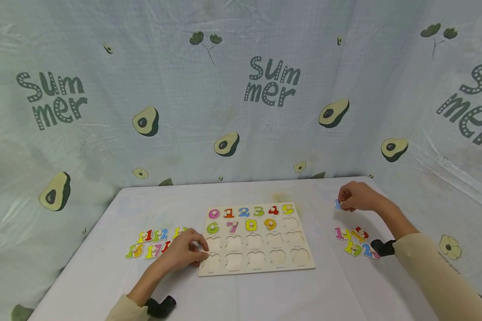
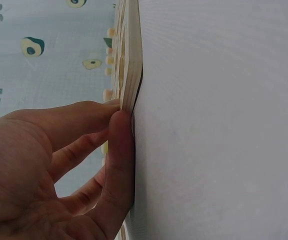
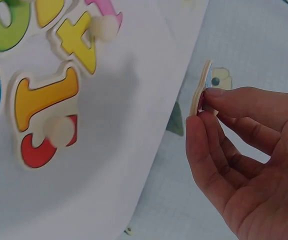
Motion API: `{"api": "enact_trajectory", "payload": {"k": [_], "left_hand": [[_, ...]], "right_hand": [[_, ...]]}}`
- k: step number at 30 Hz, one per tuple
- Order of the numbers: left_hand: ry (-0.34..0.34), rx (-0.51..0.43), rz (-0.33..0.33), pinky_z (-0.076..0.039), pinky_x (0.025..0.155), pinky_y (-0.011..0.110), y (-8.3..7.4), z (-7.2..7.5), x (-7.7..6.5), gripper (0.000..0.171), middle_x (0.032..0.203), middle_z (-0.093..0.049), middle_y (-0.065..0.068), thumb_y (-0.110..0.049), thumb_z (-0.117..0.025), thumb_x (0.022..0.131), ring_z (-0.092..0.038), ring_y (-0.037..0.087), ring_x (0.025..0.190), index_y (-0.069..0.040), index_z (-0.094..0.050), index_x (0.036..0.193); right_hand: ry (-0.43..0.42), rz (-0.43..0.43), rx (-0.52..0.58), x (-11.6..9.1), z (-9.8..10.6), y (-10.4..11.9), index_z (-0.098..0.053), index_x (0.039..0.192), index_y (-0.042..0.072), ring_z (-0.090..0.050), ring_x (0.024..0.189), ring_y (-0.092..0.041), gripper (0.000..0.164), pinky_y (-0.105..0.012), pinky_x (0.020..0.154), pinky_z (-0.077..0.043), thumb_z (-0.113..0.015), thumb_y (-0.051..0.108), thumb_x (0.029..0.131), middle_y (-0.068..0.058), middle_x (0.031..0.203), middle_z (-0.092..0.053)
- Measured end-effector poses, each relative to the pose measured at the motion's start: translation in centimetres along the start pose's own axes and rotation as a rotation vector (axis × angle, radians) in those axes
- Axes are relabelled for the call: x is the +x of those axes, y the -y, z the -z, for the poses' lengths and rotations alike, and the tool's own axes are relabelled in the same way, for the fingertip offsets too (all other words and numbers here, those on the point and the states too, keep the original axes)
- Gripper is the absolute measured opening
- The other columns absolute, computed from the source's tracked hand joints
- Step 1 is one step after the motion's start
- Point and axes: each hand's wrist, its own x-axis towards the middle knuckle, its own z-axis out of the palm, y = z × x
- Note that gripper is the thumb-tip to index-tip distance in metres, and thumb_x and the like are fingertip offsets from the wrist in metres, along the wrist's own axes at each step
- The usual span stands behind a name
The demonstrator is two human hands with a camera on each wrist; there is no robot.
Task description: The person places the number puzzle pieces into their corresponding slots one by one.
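Observation:
A wooden number puzzle board (image 1: pixel 261 243) lies on the table, with 0 to 9 filling the top row and most of the second; the lower recesses are bare. My left hand (image 1: pixel 186 248) pinches the board's left edge between thumb and finger, and the left wrist view shows that edge (image 2: pixel 133 60) close up. Over the table's right side, my right hand (image 1: pixel 358 196) holds up a number puzzle piece (image 3: pixel 201 90) between thumb and fingertips. The piece is seen nearly edge-on, with blue and some red on its face, so its number cannot be read.
Two-digit number pieces lie left of the board, among them 12 (image 1: pixel 160 235), 16 (image 1: pixel 135 251) and 17 (image 1: pixel 153 251), partly behind the left hand. More pieces, such as a 15 (image 3: pixel 49 115) in yellow and red, lie below the right hand. A printed cloth (image 1: pixel 184 147) hangs behind the table.

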Motion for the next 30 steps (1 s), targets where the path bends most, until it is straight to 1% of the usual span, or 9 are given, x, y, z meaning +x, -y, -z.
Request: {"api": "enact_trajectory", "payload": {"k": [8, 16, 22, 30], "left_hand": [[0.003, -0.002, 0.009, -0.051, 0.054, 0.024, -0.1, 0.0, -0.2, 0.011, 0.098, -0.052, 0.009, -0.014, -0.077, 0.08, -0.056, 0.014, 0.062, -0.012, -0.067, 0.084], [0.002, -0.007, 0.012, -0.051, 0.055, 0.024, -0.2, 0.0, -0.2, 0.011, 0.098, -0.052, 0.009, -0.014, -0.077, 0.08, -0.056, 0.014, 0.062, -0.011, -0.067, 0.085], [-0.001, 0.0, 0.009, -0.051, 0.055, 0.023, -0.2, 0.0, -0.1, 0.011, 0.098, -0.051, 0.009, -0.015, -0.077, 0.08, -0.055, 0.016, 0.065, -0.012, -0.067, 0.085], [0.001, -0.007, 0.009, -0.051, 0.055, 0.023, -0.2, 0.0, -0.2, 0.011, 0.099, -0.051, 0.009, -0.014, -0.077, 0.08, -0.056, 0.016, 0.065, -0.012, -0.067, 0.085]], "right_hand": [[0.023, 0.032, 0.005, 0.6, -0.2, 2.1, -0.063, 0.09, 0.004, -0.058, 0.067, -0.015, 0.009, -0.03, 0.065, -0.054, -0.067, 0.011, 0.085, -0.004, 0.077, -0.064], [0.02, 0.053, 0.008, 1.6, -0.7, 3.9, -0.063, 0.088, 0.004, -0.058, 0.066, -0.015, 0.007, -0.029, 0.065, -0.053, -0.066, 0.01, 0.085, -0.004, 0.076, -0.063], [0.026, 0.07, 0.013, 2.3, -1.7, 5.2, -0.063, 0.087, 0.006, -0.058, 0.066, -0.015, 0.006, -0.028, 0.064, -0.053, -0.067, 0.01, 0.085, -0.004, 0.075, -0.063], [0.044, 0.088, 0.016, 3.2, -3.4, 6.6, -0.064, 0.087, 0.007, -0.058, 0.066, -0.014, 0.005, -0.027, 0.063, -0.052, -0.067, 0.01, 0.084, -0.003, 0.076, -0.063]]}}
